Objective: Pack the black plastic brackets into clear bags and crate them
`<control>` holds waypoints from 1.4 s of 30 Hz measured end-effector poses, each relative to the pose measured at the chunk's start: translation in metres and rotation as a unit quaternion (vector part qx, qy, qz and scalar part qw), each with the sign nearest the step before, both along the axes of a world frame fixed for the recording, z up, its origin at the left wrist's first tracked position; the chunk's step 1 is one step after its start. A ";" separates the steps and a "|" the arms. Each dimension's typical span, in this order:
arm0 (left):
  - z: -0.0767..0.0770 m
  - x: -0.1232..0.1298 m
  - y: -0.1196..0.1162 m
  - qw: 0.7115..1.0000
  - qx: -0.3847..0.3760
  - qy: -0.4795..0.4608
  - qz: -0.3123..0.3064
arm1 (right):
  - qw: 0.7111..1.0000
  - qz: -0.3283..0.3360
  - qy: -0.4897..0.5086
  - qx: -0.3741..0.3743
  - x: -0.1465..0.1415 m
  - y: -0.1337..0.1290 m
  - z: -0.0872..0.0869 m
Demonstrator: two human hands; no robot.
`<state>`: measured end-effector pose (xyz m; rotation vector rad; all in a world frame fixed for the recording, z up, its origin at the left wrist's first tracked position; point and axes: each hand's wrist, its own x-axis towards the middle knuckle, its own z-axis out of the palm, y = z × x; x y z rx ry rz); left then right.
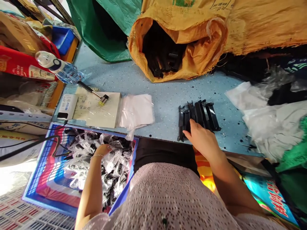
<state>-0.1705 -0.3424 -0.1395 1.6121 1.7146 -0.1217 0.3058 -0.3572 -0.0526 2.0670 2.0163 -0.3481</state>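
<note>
Several black plastic parts (pixel 203 115) lie side by side on the speckled blue table. My right hand (pixel 201 137) rests at their left part, its thumb and forefinger apart and touching them; the other fingers are tucked out of sight. Over the blue basket (pixel 40 166) at the lower left is my left hand (pixel 103 149), among small clear bags (pixel 115 166) with black parts inside. What its fingers hold, if anything, is hidden. A stack of thin clear bags (pixel 137 110) lies between the hands, near the table's front edge.
An orange woven sack (pixel 201 60) with black parts inside opens toward me, beside a green sack (pixel 112 48). On the left are a cardboard piece (pixel 98 111), a tool with a black handle (pixel 88 88), a white box (pixel 68 105) and a bottle (pixel 64 70). White plastic (pixel 273 121) lies right.
</note>
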 end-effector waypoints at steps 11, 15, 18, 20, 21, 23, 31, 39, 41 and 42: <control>0.042 0.217 0.090 0.944 0.310 -0.105 0.032 | 0.959 -0.041 0.280 0.023 -0.002 0.017 -0.028; 0.028 0.203 0.114 0.950 0.238 -0.196 0.047 | 0.787 -0.160 0.594 -0.036 -0.007 0.034 -0.032; 0.027 0.184 0.111 0.918 0.188 -0.320 0.143 | 0.621 -0.208 0.747 -0.112 -0.031 0.057 -0.030; 0.029 0.181 0.106 0.899 0.177 -0.362 0.171 | 0.550 -0.209 0.792 -0.163 -0.054 0.077 -0.030; 0.031 0.181 0.104 0.895 0.170 -0.375 0.170 | 0.528 -0.205 0.803 -0.185 -0.066 0.086 -0.031; 0.034 0.181 0.099 0.891 0.174 -0.383 0.172 | 0.507 -0.204 0.811 -0.209 -0.086 0.103 -0.036; 0.050 0.155 0.088 0.908 0.407 -0.105 -0.006 | 0.521 -0.282 0.796 -0.126 -0.083 0.110 -0.056; 0.036 0.168 0.096 0.923 0.322 -0.211 -0.012 | 0.492 -0.166 0.808 -0.278 -0.064 0.069 -0.036; 0.032 0.161 0.097 0.918 0.323 -0.229 -0.007 | 0.471 -0.163 0.798 -0.337 -0.068 0.068 -0.048; 0.032 0.157 0.096 0.915 0.333 -0.226 -0.009 | 0.464 -0.170 0.795 -0.351 -0.070 0.069 -0.055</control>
